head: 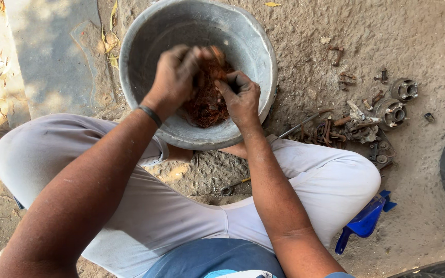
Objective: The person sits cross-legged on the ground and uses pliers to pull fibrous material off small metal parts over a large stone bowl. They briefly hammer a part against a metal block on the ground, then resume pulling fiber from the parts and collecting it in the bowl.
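basin (253, 46): on the ground (428, 41), just before the crossed legs (155, 206)
fibres (207, 105): in the basin, toward its near side
left hand (173, 77): over the basin, left of the right hand (242, 98) — both at the fibres
bolts (342, 77): on the ground, right of the basin
hubs (397, 100): right of the bolts — side by side, with a heap of parts (351, 131) just before them
rod (300, 125): between basin and heap, by the right knee
scoop (361, 224): on the ground, right of the right leg
ring (226, 191): on the ground between the legs, before the basin
slab (52, 56): left of the basin
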Available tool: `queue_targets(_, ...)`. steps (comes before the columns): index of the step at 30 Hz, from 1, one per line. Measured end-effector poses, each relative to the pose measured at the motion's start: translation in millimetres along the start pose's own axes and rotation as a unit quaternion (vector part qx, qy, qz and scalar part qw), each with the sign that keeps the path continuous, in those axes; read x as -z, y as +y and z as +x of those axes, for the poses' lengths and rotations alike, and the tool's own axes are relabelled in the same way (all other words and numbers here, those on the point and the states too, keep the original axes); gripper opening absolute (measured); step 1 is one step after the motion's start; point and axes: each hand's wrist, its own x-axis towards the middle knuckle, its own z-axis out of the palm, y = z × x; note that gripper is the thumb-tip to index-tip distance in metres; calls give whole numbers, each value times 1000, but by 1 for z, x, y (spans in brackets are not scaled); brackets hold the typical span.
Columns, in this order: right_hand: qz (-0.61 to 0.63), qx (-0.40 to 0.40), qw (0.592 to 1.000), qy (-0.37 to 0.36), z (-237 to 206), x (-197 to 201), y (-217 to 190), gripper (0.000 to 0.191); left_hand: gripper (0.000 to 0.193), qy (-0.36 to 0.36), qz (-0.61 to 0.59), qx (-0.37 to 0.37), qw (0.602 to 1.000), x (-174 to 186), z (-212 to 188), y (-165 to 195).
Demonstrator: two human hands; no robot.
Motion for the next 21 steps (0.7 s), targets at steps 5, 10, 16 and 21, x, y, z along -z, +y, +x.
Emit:
queue_targets(5,-328,-45,943,-31,-3,2,2,13,29,-4,-22,10,1000,12,2,15)
queue_targets(10,-371,-110,920,-67,1,8,-1,41,20,-32,82,-29,996,5,-1,9)
queue_targets(16,129,-162,978,7,-1,18,-16,22,22,1,347,-348,871,-4,-7,9)
queue_targets(21,282,-192,940,35,-4,6,-11,19,24,-25,455,-373,808,-16,-17,10)
